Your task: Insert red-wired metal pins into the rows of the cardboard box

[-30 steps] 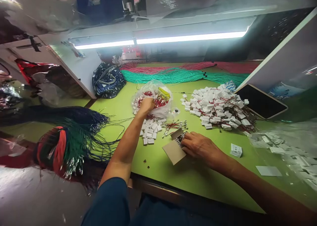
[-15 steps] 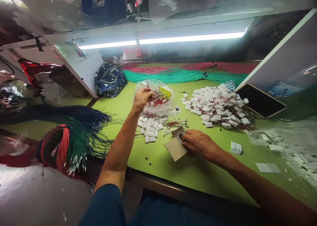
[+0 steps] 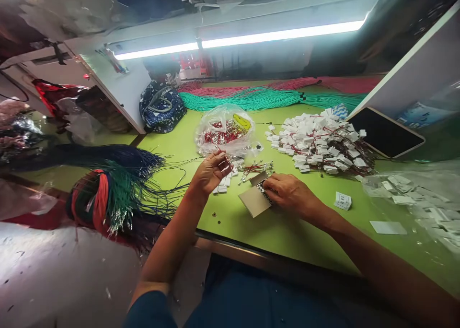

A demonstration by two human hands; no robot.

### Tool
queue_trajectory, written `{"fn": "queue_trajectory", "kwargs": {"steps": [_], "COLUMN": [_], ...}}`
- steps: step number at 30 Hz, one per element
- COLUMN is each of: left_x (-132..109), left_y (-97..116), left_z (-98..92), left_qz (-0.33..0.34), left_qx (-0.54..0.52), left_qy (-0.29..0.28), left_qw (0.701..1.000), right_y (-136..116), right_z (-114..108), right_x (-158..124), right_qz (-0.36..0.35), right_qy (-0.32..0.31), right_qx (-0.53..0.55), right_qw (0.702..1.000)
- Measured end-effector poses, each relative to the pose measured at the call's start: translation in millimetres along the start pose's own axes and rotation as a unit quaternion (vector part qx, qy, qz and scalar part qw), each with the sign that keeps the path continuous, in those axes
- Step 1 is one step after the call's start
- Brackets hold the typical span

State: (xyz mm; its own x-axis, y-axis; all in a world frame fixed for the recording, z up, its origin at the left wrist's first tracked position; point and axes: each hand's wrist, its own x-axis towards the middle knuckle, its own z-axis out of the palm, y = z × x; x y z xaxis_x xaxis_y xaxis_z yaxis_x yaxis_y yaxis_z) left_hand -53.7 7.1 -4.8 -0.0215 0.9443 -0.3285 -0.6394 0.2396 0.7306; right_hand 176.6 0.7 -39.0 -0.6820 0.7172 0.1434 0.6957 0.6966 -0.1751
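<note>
My left hand [image 3: 210, 173] is closed in a pinch on a short red wire lead [image 3: 218, 149], in front of a clear plastic bag [image 3: 201, 135] full of red wire leads with metal ends. Under and beyond that hand lie white rectangular pieces [image 3: 222, 188] and a few loose leads [image 3: 256, 169]. My right hand [image 3: 291, 193] has its fingertips at the opening of a small cardboard box [image 3: 254, 203]. Small, shiny round parts [image 3: 264, 190] show inside the box. The right fingers are bunched together, and what they pinch is hidden.
To the right spreads a pile of white blocks with red leads [image 3: 319, 146], beside a dark tablet-like panel [image 3: 388, 132]. A plastic bag of white pieces [image 3: 427, 208] lies at far right. Green wires [image 3: 244, 99] run along the back; dark wire bundles [image 3: 122, 193] hang over the left edge.
My left hand has come out of the plastic bag and moved toward me, with a red wire lead in its fingers. My right hand stays at the cardboard box. The camera view has tilted slightly downward.
</note>
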Motion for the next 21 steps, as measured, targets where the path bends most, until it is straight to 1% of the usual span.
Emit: {"fn": "queue_trajectory", "kwargs": {"steps": [4, 7, 10, 13, 15, 17, 19, 21], "left_x": [-3.6, -5.0, -5.9, -6.6, -7.7, -9.9, -12.9, -15.7], "left_y": [-14.3, -19.8, -22.7, -25.1, -26.7, -27.8, -28.1, -27.9], "left_z": [-4.3, -5.9, -6.4, -7.1, -8.1, -9.2, -9.8, -10.0], "left_qz": [-0.006, -0.006, -0.006, -0.013, -0.024, -0.037, -0.046, -0.048], "left_qx": [0.012, 0.024, 0.034, 0.045, 0.05, 0.054, 0.056, 0.061], "left_qy": [-0.002, -0.012, -0.018, -0.017, -0.02, -0.027, -0.035, -0.045], "left_qw": [1.0, 1.0, 0.999, 0.999, 0.998, 0.998, 0.997, 0.996], "right_y": [-7.5, -9.7, -8.2, -5.1, -4.0, -4.3, -5.8, -7.7], "right_z": [10.0, 13.4, 12.7, 5.9, -2.8, -13.5, -23.9, -31.3], "right_x": [-2.9, -4.7, -5.6, -6.8, -7.9, -8.8, -8.7, -7.1], "right_qz": [-0.014, -0.023, -0.024, -0.006, 0.017, 0.047, 0.078, 0.105], "right_qy": [0.023, 0.025, 0.019, 0.02, 0.027, 0.042, 0.061, 0.076], "right_qx": [-0.038, -0.042, -0.031, -0.007, 0.023, 0.078, 0.157, 0.242], "right_qw": [0.999, 0.999, 0.999, 1.0, 0.999, 0.995, 0.983, 0.962]}}
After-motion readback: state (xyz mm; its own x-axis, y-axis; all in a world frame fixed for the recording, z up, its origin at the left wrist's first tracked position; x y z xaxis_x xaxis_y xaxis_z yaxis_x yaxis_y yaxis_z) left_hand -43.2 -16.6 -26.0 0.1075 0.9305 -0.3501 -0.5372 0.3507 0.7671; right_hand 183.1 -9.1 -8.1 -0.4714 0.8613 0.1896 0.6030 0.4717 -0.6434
